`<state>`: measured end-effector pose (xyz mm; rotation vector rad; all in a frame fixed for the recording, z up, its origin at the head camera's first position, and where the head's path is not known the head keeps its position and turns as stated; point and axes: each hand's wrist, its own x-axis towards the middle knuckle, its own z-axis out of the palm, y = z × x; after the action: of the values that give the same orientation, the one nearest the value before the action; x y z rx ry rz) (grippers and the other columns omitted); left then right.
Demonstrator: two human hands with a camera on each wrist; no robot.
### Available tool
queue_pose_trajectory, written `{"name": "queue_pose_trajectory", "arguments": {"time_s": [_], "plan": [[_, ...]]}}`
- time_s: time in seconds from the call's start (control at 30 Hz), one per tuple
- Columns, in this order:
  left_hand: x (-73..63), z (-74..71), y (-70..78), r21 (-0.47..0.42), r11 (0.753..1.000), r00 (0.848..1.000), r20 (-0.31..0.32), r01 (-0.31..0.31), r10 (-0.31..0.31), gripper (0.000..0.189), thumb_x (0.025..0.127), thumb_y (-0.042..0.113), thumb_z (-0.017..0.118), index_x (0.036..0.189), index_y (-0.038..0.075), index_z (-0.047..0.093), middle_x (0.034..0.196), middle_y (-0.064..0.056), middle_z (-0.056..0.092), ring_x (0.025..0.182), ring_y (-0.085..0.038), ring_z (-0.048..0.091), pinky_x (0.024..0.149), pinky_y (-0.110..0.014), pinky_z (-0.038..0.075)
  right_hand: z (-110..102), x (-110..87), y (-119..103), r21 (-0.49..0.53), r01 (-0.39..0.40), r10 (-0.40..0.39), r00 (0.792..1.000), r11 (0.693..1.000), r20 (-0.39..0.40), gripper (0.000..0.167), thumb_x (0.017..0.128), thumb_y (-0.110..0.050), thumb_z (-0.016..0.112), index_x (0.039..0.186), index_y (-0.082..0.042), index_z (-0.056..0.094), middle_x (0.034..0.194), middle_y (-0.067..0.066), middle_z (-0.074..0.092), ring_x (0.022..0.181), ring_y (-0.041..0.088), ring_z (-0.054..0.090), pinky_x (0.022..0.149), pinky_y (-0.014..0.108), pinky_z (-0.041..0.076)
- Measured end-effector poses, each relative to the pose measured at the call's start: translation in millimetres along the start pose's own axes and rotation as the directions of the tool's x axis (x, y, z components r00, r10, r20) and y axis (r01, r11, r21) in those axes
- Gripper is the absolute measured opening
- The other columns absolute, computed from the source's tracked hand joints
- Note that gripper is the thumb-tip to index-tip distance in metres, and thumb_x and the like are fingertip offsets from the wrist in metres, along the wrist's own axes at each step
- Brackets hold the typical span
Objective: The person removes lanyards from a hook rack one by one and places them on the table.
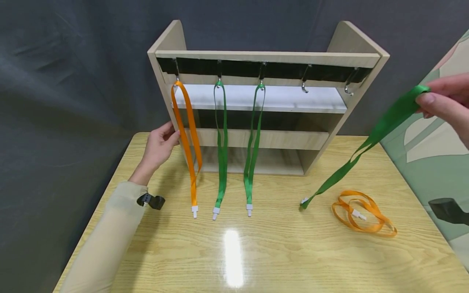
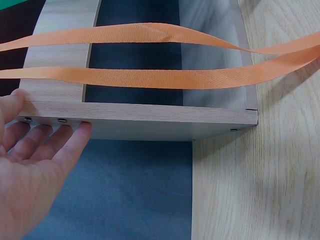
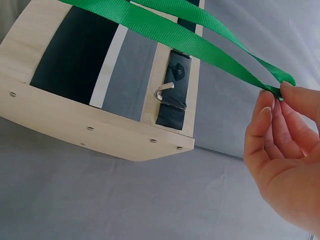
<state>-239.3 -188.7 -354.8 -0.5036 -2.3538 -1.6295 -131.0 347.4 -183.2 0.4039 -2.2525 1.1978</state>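
My right hand (image 1: 448,101) pinches the loop end of a green lanyard (image 1: 386,120) between thumb and fingertips, right of a wooden rack (image 1: 269,57). The lanyard slants down leftward, its clip end low over the table. In the right wrist view the green strap (image 3: 200,47) runs from the pinch past the rack's end hook (image 3: 165,90). My left hand (image 1: 159,144) holds the rack's left side panel; in the left wrist view its fingers lie against the panel's outer face (image 2: 150,127). Beside that hand hangs an orange lanyard (image 1: 187,118) on the leftmost hook.
Two green lanyards (image 1: 222,154) (image 1: 252,158) hang from the second and third hooks. The two right hooks (image 1: 305,83) (image 1: 348,87) carry nothing. Another orange lanyard (image 1: 370,211) lies coiled on the wooden table (image 1: 293,252), at the right. Dark cloth (image 1: 73,81) stands behind.
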Motion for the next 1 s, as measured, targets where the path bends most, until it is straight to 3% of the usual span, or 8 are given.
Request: {"name": "queue_pose_trajectory", "arguments": {"time_s": [0.23,0.43,0.6,0.73,0.83,1.0], "plan": [[-7.8,0.1,30.4,0.031,1.000,1.000,0.007,-0.002,0.002,0.039,0.099,0.004,0.050,0.137,-0.004,0.049,0.119,-0.024,0.059,0.100,-0.027,0.061,0.081,-0.044,0.054,7,-12.4,0,-0.006,-0.017,0.017,0.999,1.000,0.046,0.024,0.090,0.008,0.059,0.100,-0.009,0.073,0.078,-0.013,0.067,0.064,0.000,0.058,0.064,0.003,0.045],[-8.2,1.0,34.1,0.029,1.000,1.000,0.010,0.003,-0.003,0.039,0.099,0.004,0.050,0.137,-0.005,0.048,0.119,-0.024,0.058,0.101,-0.031,0.060,0.083,-0.047,0.052,19,-23.7,-7,0.012,-0.040,0.039,0.995,0.999,0.094,0.024,0.086,0.014,0.061,0.096,-0.004,0.073,0.077,-0.010,0.069,0.063,0.000,0.061,0.058,0.005,0.046],[-8.4,1.6,32.6,0.023,1.000,1.000,0.010,-0.001,0.001,0.039,0.099,0.004,0.050,0.137,-0.005,0.048,0.119,-0.024,0.059,0.101,-0.031,0.060,0.082,-0.048,0.052,20,-35.3,-6,0.036,-0.046,0.041,0.991,0.998,0.130,0.029,0.084,0.018,0.059,0.092,-0.006,0.073,0.077,-0.009,0.069,0.063,0.001,0.062,0.061,0.005,0.047],[-5.3,1.4,20.2,0.020,1.000,1.000,0.005,0.001,-0.001,0.039,0.099,0.004,0.050,0.137,-0.003,0.049,0.118,-0.023,0.059,0.099,-0.028,0.061,0.082,-0.046,0.053,20,-42.4,-3,0.044,-0.036,0.029,0.988,0.998,0.154,0.028,0.083,0.021,0.058,0.092,-0.002,0.072,0.079,-0.007,0.070,0.063,0.002,0.062,0.060,0.005,0.046],[-1.4,0.9,5.6,0.001,1.000,1.000,0.002,-0.004,0.004,0.039,0.099,0.005,0.051,0.138,0.000,0.050,0.118,-0.022,0.060,0.098,-0.026,0.061,0.081,-0.046,0.053,23,-44.9,-2,0.018,-0.022,0.019,0.986,1.000,0.165,0.027,0.083,0.020,0.060,0.093,-0.002,0.072,0.081,-0.008,0.069,0.063,0.001,0.062,0.058,0.005,0.046],[1.0,0.6,-2.7,-0.011,1.000,1.000,-0.002,-0.003,0.003,0.039,0.099,0.009,0.053,0.137,0.006,0.052,0.118,-0.018,0.061,0.097,-0.020,0.062,0.081,-0.044,0.054,28,-45.6,0,-0.072,-0.022,0.034,0.985,0.997,0.167,0.021,0.081,0.016,0.066,0.092,0.000,0.072,0.083,-0.010,0.068,0.063,-0.001,0.061,0.056,0.006,0.046]]}}
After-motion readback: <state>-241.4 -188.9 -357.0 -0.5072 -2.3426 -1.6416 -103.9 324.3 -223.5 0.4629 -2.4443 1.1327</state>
